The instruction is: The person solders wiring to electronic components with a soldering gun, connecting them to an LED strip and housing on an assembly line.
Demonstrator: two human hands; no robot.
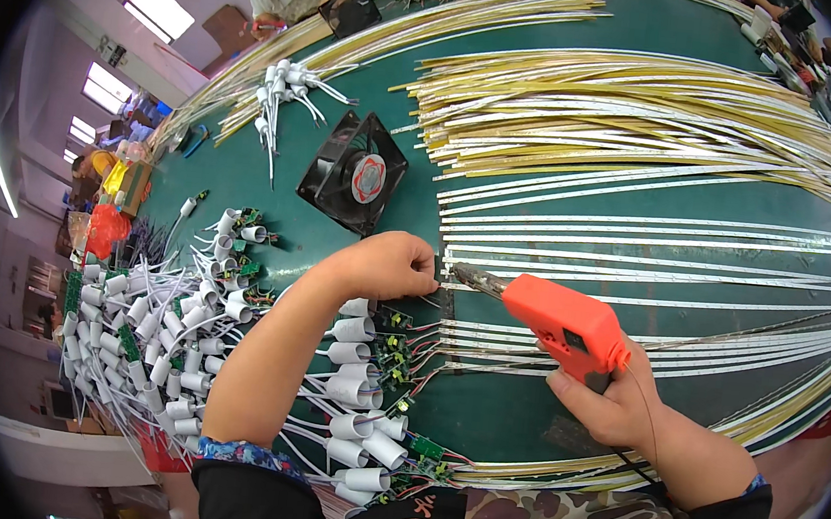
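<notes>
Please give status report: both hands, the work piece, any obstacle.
Left hand pinches end of a white strip. Right hand grips orange soldering gun, tip at the joint. Black fan close behind, not blocking.

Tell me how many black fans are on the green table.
1. The fan lies flat on the table, just beyond the left hand and left of the strips. Others may be hidden under the piles.

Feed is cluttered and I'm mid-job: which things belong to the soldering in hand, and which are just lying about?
In use:
right hand holding orange soldering gun
left hand pressing white strip ends
small green boards

Lying about:
black fan
gold strip bundle
white tube pile
</notes>
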